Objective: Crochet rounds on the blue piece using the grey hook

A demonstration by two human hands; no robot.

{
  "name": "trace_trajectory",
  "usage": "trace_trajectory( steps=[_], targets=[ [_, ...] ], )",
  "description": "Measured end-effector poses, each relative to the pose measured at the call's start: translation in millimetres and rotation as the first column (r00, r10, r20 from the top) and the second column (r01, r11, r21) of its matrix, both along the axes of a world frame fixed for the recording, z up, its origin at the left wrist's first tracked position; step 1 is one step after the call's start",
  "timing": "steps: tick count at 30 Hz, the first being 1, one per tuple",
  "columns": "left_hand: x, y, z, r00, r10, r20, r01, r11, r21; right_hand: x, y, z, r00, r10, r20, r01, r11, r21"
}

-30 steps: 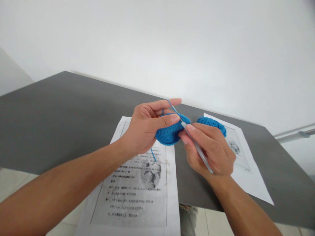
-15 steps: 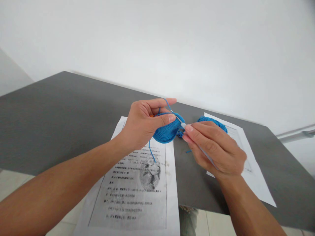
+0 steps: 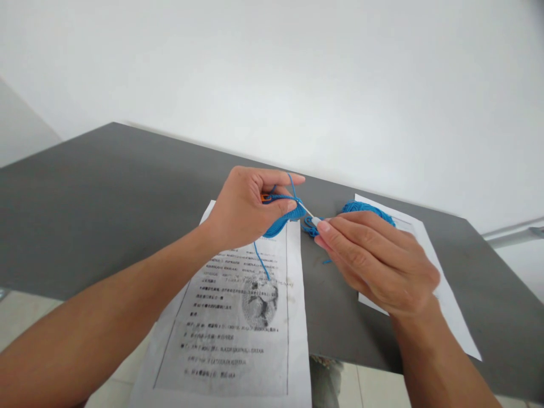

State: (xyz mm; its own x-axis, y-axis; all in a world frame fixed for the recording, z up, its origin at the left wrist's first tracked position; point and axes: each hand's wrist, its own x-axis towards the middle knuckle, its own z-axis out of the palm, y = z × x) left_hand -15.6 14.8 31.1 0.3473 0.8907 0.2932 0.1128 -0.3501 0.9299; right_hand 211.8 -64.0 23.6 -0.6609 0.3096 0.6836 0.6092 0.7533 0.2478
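Between thumb and fingers, my left hand (image 3: 250, 207) grips a blue crochet piece (image 3: 278, 226), tilted so mostly its edge shows. An orange stitch marker (image 3: 266, 198) sits on that edge near my fingers. Blue yarn (image 3: 292, 184) runs over my outstretched left index finger down to the work. My right hand (image 3: 378, 260) pinches a crochet hook (image 3: 314, 220) by its grey handle, and the hook's tip meets the edge of the piece by my left thumb. A loose yarn tail (image 3: 261, 260) hangs below the piece over the printed sheet.
A printed sheet (image 3: 229, 351) with text and a picture lies under my left hand, overhanging the front edge of the grey table (image 3: 127, 209). Behind my right hand, a blue yarn skein (image 3: 368, 208) rests on another white sheet (image 3: 450, 306). A white wall (image 3: 272, 85) stands behind.
The crochet piece has tipped from showing its round face to nearly edge-on. My right hand has shifted slightly right and down with the hook, and more of the orange marker shows.
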Motion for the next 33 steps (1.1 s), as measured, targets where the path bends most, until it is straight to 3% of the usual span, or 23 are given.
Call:
trace_trajectory(
  steps=[6,12,16,19,22,24,26,27,31,33],
  targets=[
    [-1.5,1.6,-0.5,0.999,-0.037,-0.034,0.038,0.998,0.041,-0.3,-1.2,3.4,1.0,-0.002,-0.027,0.0,0.999,-0.04],
    [-2.8,1.9,-1.0,0.997,-0.078,-0.02,0.078,0.997,0.015,-3.6,0.6,5.3,0.959,0.033,-0.28,-0.069,0.99,-0.12],
    [-3.2,2.6,-1.2,0.997,-0.074,-0.016,0.074,0.997,0.004,-2.0,-1.6,-1.6,0.898,-0.016,-0.44,-0.073,0.98,-0.184],
    [-2.3,1.6,-2.4,0.997,-0.076,-0.001,0.076,0.997,-0.016,-6.4,0.6,-8.9,0.73,-0.106,-0.675,-0.189,0.918,-0.349],
    [-0.4,-1.2,-2.9,0.997,-0.066,0.032,0.067,0.997,-0.032,-17.5,9.3,-17.8,0.38,-0.291,-0.878,-0.501,0.733,-0.46],
    [1.4,-3.6,-2.1,0.997,-0.049,0.052,0.05,0.999,-0.022,-26.7,16.1,-23.9,0.231,-0.363,-0.903,-0.636,0.646,-0.422],
    [3.4,-5.6,-0.9,0.997,-0.041,0.068,0.042,0.999,-0.008,-35.5,20.9,-28.9,0.174,-0.36,-0.917,-0.664,0.644,-0.379],
    [4.4,-6.4,-0.3,0.996,-0.043,0.076,0.044,0.999,-0.005,-39.1,22.0,-30.7,0.188,-0.347,-0.919,-0.644,0.663,-0.382],
    [7.6,-7.6,0.8,0.992,-0.052,0.114,0.054,0.998,-0.013,-46.3,19.8,-32.2,0.322,-0.226,-0.919,-0.411,0.841,-0.351],
    [8.7,-8.1,0.9,0.989,-0.049,0.141,0.053,0.998,-0.027,-46.3,17.8,-31.2,0.378,-0.213,-0.901,-0.364,0.861,-0.356]
  ],
)
